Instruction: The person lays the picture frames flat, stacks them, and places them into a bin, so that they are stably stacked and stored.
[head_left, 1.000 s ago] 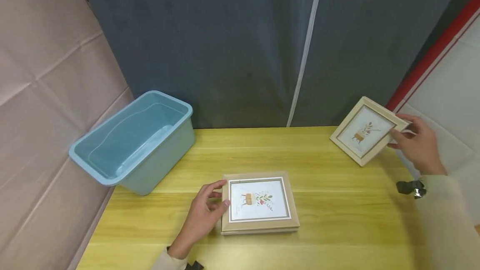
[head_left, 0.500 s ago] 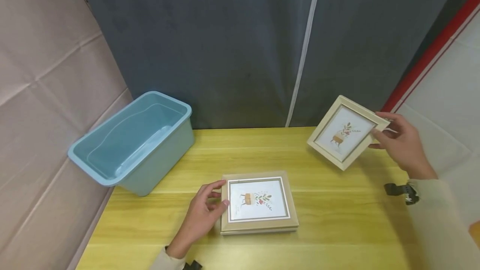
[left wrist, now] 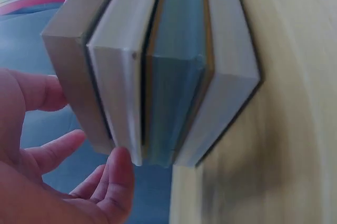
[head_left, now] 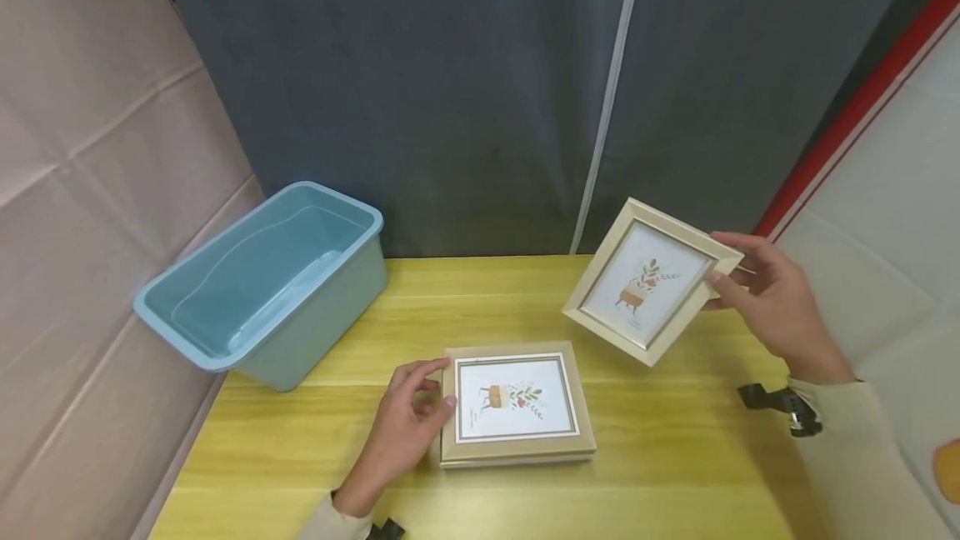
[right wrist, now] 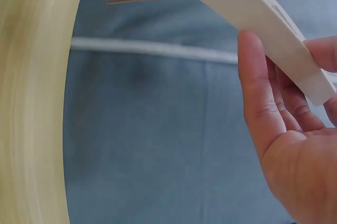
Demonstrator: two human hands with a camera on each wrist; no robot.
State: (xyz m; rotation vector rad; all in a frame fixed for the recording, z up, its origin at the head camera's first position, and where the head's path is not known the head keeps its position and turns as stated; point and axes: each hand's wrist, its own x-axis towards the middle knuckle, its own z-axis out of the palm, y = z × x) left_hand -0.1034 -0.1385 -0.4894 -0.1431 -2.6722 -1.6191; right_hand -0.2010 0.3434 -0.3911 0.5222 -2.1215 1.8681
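Observation:
In the head view my right hand [head_left: 776,302] pinches a cream picture frame [head_left: 645,283] by its right corner. That frame is tilted above the table, its potted-plant print facing up. My left hand [head_left: 405,423] rests loosely at the left side of a stack of picture frames [head_left: 517,447], fingertips at the top one's edge. From the side, the left wrist view shows several frames stacked: a beige one [left wrist: 79,71] on top, then a white one [left wrist: 118,71], a blue one [left wrist: 176,77] and another white one [left wrist: 229,87]. The right wrist view catches the held frame [right wrist: 274,50] edge-on between thumb and fingers.
A blue plastic bin [head_left: 330,307] stands at the back left of the wooden table [head_left: 300,457]. Dark cloth [head_left: 420,107] hangs behind the table, with pale sheeting [head_left: 90,232] at the left and white sheeting with a red band [head_left: 862,115] at the right.
My right hand has carried the cream picture frame leftward and nearer, towards the stack. My left hand has stayed by the stack.

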